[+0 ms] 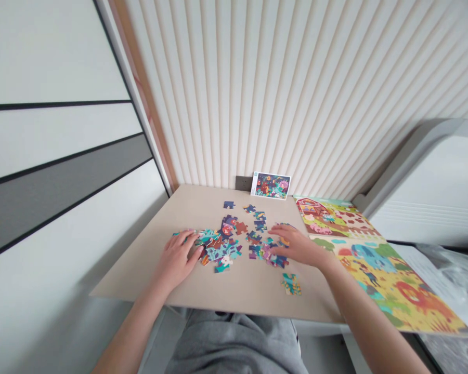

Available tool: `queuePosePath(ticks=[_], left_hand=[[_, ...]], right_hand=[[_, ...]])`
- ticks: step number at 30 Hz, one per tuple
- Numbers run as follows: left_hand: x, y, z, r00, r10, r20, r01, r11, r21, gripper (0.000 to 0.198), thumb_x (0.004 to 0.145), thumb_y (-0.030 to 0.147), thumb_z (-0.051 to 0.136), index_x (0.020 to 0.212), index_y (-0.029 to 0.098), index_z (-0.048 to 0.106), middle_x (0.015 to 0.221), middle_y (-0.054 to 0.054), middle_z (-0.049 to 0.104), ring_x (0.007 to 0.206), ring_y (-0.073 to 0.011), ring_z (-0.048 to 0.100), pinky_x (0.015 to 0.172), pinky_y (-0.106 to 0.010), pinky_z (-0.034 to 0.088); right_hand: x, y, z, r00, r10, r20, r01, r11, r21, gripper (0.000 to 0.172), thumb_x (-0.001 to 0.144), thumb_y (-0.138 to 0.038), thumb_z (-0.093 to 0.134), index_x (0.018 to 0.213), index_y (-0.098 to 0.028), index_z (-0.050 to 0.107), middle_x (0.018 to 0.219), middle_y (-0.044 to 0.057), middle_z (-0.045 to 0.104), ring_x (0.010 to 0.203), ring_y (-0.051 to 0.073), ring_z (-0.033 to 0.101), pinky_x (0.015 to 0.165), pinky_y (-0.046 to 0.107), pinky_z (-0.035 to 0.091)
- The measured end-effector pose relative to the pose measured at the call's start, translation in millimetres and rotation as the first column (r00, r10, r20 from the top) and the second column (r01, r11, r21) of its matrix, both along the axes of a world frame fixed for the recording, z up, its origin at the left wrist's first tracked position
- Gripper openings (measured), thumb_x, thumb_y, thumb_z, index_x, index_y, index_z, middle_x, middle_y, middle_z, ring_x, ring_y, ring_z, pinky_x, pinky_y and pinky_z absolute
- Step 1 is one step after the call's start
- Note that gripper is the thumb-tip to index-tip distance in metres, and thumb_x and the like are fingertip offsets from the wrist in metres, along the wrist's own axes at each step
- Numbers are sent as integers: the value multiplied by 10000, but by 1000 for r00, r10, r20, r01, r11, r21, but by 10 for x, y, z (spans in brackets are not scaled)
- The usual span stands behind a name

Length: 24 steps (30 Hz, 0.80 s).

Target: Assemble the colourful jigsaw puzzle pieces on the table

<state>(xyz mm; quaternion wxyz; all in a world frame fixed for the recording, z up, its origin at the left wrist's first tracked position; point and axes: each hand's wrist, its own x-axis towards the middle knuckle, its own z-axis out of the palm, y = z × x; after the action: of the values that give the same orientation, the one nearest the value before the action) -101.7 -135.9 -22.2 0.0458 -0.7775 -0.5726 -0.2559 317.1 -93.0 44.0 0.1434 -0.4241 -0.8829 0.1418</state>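
Observation:
Many loose colourful puzzle pieces (234, 236) lie scattered over the middle of a small beige table (203, 208). My left hand (177, 259) rests flat on the left side of the pile, fingers stretched out over the pieces. Resting on the right side of the pile is my right hand (296, 245), its fingers spread and touching pieces. One piece (291, 284) lies alone near the front edge, below my right hand. Neither hand grips anything that I can see.
A small reference picture card (271, 185) leans against the ribbed wall at the table's back. Two finished colourful puzzle boards (374, 259) lie to the right, partly overhanging. A white cabinet (432, 192) stands at far right. My grey-clad lap (234, 343) is below the table edge.

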Motion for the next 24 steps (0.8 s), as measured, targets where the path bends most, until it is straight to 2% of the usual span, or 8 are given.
queuePosePath(ticks=[3,6,8,13,16,18,21,24], left_hand=[[39,-23,62,999,-37,-14,37,999,19,474,1000,453,494,1425,246,532,1445,-112,540,1355,-312,486,1156,-516,378],[79,-42,114,969,-228,-94,227,974,-18,533,992,476,517,1491,294,474,1544,-72,462,1429,-299,414,1218,-526,294],[94,-48,123,944,-304,-131,298,953,-58,519,997,483,512,1488,317,483,1557,-53,454,1436,-290,411,1228,-533,279],[87,-46,102,977,-193,-94,190,981,-38,428,992,447,517,1367,264,611,1502,-84,507,1403,-305,447,1187,-532,357],[90,-58,133,987,-150,-52,150,989,-2,408,982,393,532,1356,258,622,1476,-95,527,1388,-318,460,1187,-555,347],[101,-71,174,976,-211,-57,211,977,-12,428,980,374,541,1397,291,591,1521,-70,489,1410,-317,435,1206,-572,307],[123,-84,227,927,-366,-79,363,930,-55,402,983,356,552,1382,363,600,1557,-7,458,1433,-292,414,1222,-551,285],[137,-85,242,926,-373,-62,371,927,-49,351,974,356,574,1315,342,654,1479,-24,541,1385,-280,467,1197,-522,337]], right_hand=[[-26,-251,62,991,21,131,-21,1000,2,647,893,-544,667,1464,-278,518,1456,123,552,1365,333,486,1133,506,381],[-64,-370,17,982,-19,188,12,999,36,594,904,-480,666,1440,-255,543,1418,130,582,1330,328,518,1126,498,389],[-98,-381,-31,980,-36,197,26,998,53,547,921,-444,641,1418,-230,562,1375,136,611,1293,316,550,1113,477,404],[-191,-350,-85,976,-66,206,39,991,131,541,944,-348,560,1458,-187,511,1326,157,632,1248,301,585,1090,463,417],[-237,-345,-88,975,-61,216,26,987,160,572,942,-353,553,1484,-185,477,1321,157,630,1241,299,588,1081,455,421],[-260,-340,-90,973,-58,222,22,986,163,583,948,-383,558,1489,-185,467,1304,152,637,1220,300,596,1065,451,432],[-280,-322,-95,974,-56,219,22,988,156,526,966,-415,553,1444,-197,516,1269,140,649,1185,288,611,1047,433,449],[-277,-302,-94,975,-53,214,21,988,150,479,972,-424,555,1395,-199,561,1236,127,657,1163,274,620,1045,412,456]])
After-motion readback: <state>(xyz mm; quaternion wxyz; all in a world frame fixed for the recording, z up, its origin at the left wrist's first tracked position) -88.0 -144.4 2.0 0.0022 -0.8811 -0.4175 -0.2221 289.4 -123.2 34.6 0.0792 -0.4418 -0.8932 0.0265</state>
